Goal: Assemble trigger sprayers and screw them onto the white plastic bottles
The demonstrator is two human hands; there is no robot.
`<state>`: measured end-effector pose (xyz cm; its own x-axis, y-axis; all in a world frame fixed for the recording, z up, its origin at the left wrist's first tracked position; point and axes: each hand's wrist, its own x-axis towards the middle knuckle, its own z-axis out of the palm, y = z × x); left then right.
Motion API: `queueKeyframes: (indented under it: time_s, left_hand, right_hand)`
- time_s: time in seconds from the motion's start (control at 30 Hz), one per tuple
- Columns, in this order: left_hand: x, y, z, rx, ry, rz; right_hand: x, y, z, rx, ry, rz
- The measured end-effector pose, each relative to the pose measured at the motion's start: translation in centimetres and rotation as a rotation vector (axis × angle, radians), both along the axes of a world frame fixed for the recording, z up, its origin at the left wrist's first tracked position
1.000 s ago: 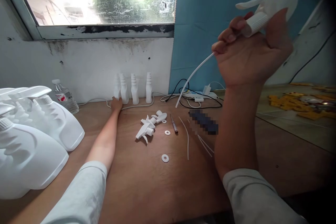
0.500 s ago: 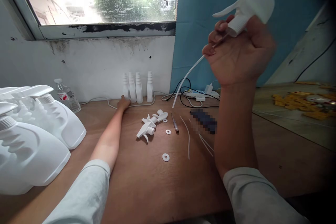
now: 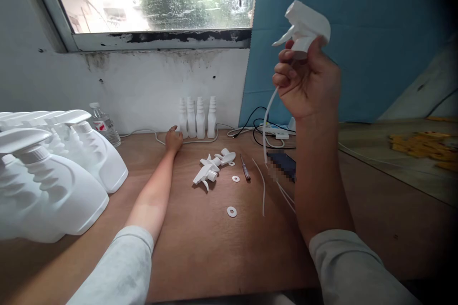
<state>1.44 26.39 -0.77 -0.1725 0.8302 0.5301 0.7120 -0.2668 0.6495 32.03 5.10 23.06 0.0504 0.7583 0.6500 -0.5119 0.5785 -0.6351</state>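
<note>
My right hand is raised in front of the blue cloth, closed around the collar of a white trigger sprayer head. From it a thin white dip tube passes through the fingers and curves down toward the table. At the wall, my left hand is at the base of the leftmost small white bottle, its fingers loosely apart. Several such bottles stand upright in a row. More trigger sprayer heads lie mid-table, near white ring washers and a screwdriver.
Large white bottles crowd the left side, with a clear water bottle behind. Loose tubes and a dark pixelated object lie right of centre. A power strip and cables run along the wall. Yellow pieces lie far right.
My right hand has lowered the sprayer head and moved it slightly left and farther away. My left hand stays by the leftmost small bottle, its fingers looser. The view has shifted slightly left.
</note>
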Motion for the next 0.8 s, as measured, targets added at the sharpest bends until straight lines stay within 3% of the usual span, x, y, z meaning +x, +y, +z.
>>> queueKeyframes:
  time_s: [0.17, 0.33, 0.57, 0.8]
  left_hand:
    - [-0.4, -2.9, -0.4, 0.062, -0.118, 0.052]
    - [-0.4, -4.7, -0.8, 0.086, -0.202, 0.070]
    - [-0.5, -4.4, -0.1, 0.113, -0.300, -0.014]
    - [-0.6, -3.9, -0.3, 0.059, -0.385, -0.032]
  right_hand:
    - [-0.6, -0.2, 0.2, 0.009, -0.097, 0.018]
    - [-1.6, -1.1, 0.7, 0.013, -0.141, -0.053]
    - [-1.4, -1.8, 1.2, -0.064, -0.091, -0.179]
    - [-0.1, -1.6, 0.6, -0.075, -0.133, -0.148]
